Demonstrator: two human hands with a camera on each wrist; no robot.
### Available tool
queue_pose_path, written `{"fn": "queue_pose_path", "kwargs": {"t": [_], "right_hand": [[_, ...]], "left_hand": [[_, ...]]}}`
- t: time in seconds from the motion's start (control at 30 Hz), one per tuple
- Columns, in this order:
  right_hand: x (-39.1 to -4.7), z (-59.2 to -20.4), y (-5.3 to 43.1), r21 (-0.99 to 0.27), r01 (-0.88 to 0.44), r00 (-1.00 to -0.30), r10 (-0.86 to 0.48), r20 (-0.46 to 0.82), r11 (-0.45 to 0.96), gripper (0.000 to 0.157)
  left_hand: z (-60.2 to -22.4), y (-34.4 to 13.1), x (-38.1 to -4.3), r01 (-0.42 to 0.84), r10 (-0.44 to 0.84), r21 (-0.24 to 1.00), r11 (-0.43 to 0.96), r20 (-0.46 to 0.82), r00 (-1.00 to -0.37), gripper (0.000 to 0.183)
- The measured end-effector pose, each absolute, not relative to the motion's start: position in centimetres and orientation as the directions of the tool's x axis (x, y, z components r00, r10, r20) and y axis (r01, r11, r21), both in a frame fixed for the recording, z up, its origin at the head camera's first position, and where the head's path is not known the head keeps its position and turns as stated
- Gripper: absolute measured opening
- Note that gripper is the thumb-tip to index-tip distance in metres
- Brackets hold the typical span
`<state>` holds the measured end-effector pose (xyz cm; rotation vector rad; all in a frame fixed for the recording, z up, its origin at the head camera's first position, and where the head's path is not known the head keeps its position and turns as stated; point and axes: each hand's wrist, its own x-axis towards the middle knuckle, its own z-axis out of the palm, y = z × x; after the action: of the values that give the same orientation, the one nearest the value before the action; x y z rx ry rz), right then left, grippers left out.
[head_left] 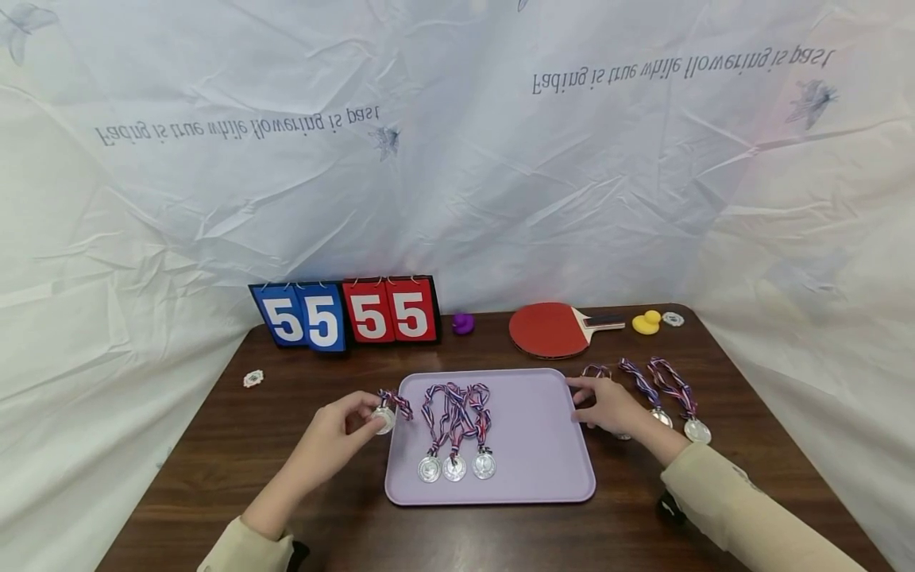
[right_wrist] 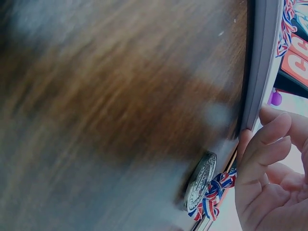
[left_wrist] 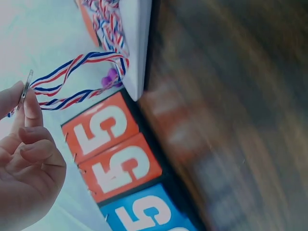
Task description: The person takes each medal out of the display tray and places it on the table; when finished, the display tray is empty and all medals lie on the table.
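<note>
A silver medal point(head_left: 384, 419) on a red, white and blue ribbon is pinched by my left hand point(head_left: 341, 430), just outside the left edge of the lilac tray point(head_left: 532, 445). Its ribbon point(left_wrist: 79, 65) trails to the tray's rim in the left wrist view. Three more medals point(head_left: 454, 468) lie side by side on the tray, ribbons bunched behind them. My right hand point(head_left: 608, 407) touches the tray's right rim with its fingertips, the other fingers loosely bent. Beneath that hand, another medal point(right_wrist: 201, 182) lies on the table, partly hidden in the head view.
Right of the tray lie two more ribboned medals point(head_left: 696, 430). Along the back stand a flip scoreboard point(head_left: 346, 316), a purple duck point(head_left: 463, 323), a red table tennis bat point(head_left: 550, 330), a yellow duck point(head_left: 646, 322) and a white token point(head_left: 673, 318). Another token point(head_left: 253, 378) lies left.
</note>
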<state>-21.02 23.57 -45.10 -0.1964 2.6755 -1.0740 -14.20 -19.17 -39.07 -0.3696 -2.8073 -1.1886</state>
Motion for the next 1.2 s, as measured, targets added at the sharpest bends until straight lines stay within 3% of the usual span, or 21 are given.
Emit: {"fn": "queue_pose_path", "kwargs": {"t": [0.27,0.53,0.87,1.2], "right_hand": [[-20.9,-45.2,23.5,-0.699,-0.042,-0.959,-0.224,-0.171,0.714,0.060],[-21.0,-45.4,23.7,-0.719,-0.040,-0.960,-0.227,-0.166,0.693,0.060],[-21.2,-45.5,23.7,-0.717,-0.020,-0.961,-0.211,-0.178,0.697,0.061],[-21.2,-45.4,23.7,-0.722,-0.022,-0.960,-0.216,-0.177,0.692,0.060]], "left_hand": [[-38.6,-21.2,-15.3,0.268,0.145,0.642,0.718,0.238,-0.960,0.029],[-39.1,-23.2,-17.1,0.251,0.123,0.626,0.738,0.241,-0.963,0.030],[-40.2,-24.6,-18.9,0.200,0.119,0.640,0.742,0.169,-0.978,0.030],[-42.1,-25.3,-17.7,0.135,0.177,0.665,0.734,0.005,-0.984,0.026]]}}
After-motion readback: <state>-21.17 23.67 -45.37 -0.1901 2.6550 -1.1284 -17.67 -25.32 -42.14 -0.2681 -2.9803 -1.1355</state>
